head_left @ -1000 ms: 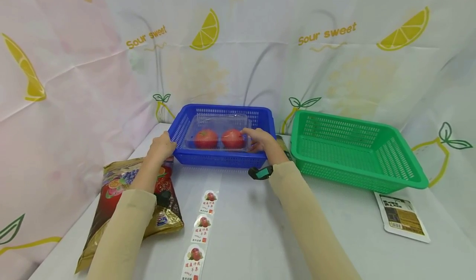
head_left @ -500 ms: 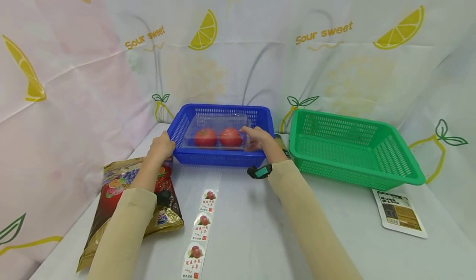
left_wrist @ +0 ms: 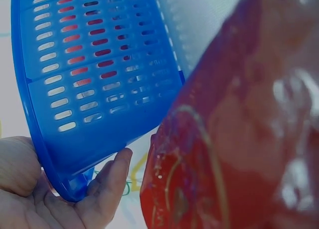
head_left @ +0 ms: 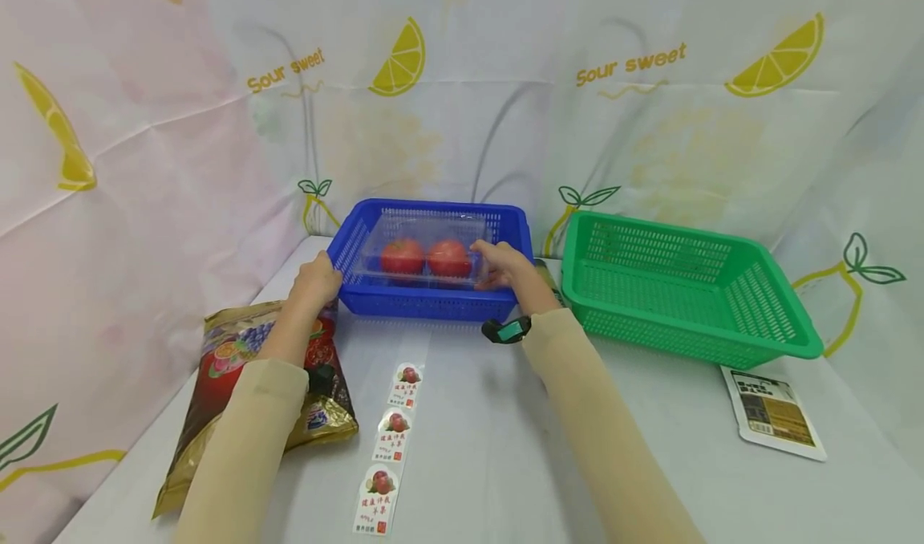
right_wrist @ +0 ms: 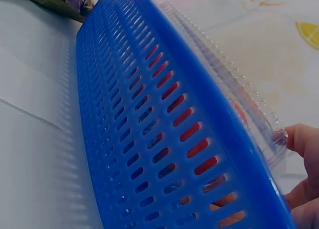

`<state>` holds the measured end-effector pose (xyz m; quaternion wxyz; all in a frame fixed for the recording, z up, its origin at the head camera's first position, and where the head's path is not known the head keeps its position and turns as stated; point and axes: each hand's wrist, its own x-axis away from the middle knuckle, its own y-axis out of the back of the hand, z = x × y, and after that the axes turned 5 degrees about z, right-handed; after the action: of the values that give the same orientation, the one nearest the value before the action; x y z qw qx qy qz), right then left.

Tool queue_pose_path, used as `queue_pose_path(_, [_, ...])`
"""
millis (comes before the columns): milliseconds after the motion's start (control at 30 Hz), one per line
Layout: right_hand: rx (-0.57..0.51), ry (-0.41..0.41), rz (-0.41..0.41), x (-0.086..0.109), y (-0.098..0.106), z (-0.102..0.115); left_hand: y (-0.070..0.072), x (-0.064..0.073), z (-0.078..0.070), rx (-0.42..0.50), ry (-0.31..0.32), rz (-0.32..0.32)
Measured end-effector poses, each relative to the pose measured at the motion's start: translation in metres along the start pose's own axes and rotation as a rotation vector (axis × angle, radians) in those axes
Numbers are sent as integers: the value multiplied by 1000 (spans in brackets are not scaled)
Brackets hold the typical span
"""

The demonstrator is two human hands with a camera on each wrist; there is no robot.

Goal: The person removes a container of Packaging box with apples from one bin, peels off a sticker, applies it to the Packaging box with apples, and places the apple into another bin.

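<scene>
A clear plastic box (head_left: 426, 229) with two red apples (head_left: 403, 257) inside is in the blue basket (head_left: 426, 305) in the head view. Thumb and fingers of my right hand (head_left: 507, 265) pinch the box's right edge. In the right wrist view the box's beaded rim (right_wrist: 227, 57) stands above the basket's blue rim (right_wrist: 199, 79). My left hand (head_left: 318, 279) grips the basket at its front left corner. The left wrist view shows the fingers (left_wrist: 107, 189) bent around that corner.
A gold and red snack bag (head_left: 328, 416) lies beneath my left forearm. Several apple stickers (head_left: 390, 436) run down the table on a strip. At right stand a green basket (head_left: 642, 295) and, in front, a flat white and brown pouch (head_left: 776, 416). A patterned cloth (head_left: 462, 127) hangs behind.
The clear box has risen a little in the basket, its near edge now higher, with my right hand on it. My left hand stays at the basket corner.
</scene>
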<state>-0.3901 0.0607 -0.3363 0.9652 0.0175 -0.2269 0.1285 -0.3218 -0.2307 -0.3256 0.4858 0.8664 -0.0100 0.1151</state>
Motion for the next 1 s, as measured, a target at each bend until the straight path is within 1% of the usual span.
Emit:
queue_pose_path(100, [12, 11, -1, 2, 1, 1, 0, 0, -2, -4, 5, 3])
queue_pose_path(200, [35, 17, -5, 5, 3, 3, 1, -2, -3, -32, 1, 5])
queue_pose_path(333, [38, 35, -10, 9, 5, 9, 4, -4, -3, -89, -28, -17])
queue_pose_path(400, [29, 46, -9, 11, 6, 13, 5, -6, -3, -107, -56, -49])
queue_pose_path(467, [14, 52, -4, 14, 6, 18, 5, -8, -4, -143, -114, -109])
queue_pose_path(500, [8, 53, -3, 15, 6, 20, 6, -10, -4, -167, -157, -152])
queue_pose_path(533, [3, 52, 0, 17, 6, 22, 6, -11, -5, -170, -202, -189])
queue_pose_path(600, [-14, 47, 1, 20, 6, 26, 7, -14, -8, -142, -293, -241])
queue_pose_path(633, [-24, 45, -1, 22, 7, 27, 7, -15, -10, -114, -333, -260])
queue_pose_path(700, [-44, 43, -4, 25, 7, 30, 9, -16, -14, -28, -379, -269])
queue_pose_path(733, [-56, 43, -3, 26, 8, 31, 9, -17, -16, 27, -383, -262])
queue_pose_path(767, [-66, 45, 0, 28, 8, 31, 10, -17, -17, 60, -382, -262])
queue_pose_path(867, [-89, 47, 16, 32, 9, 33, 10, -19, -18, 126, -365, -269])
queue_pose_path(933, [-102, 46, 20, 34, 10, 33, 9, -19, -16, 191, -348, -257])
queue_pose_path(1000, [-114, 44, 21, 36, 12, 33, 8, -18, -14, 292, -333, -220])
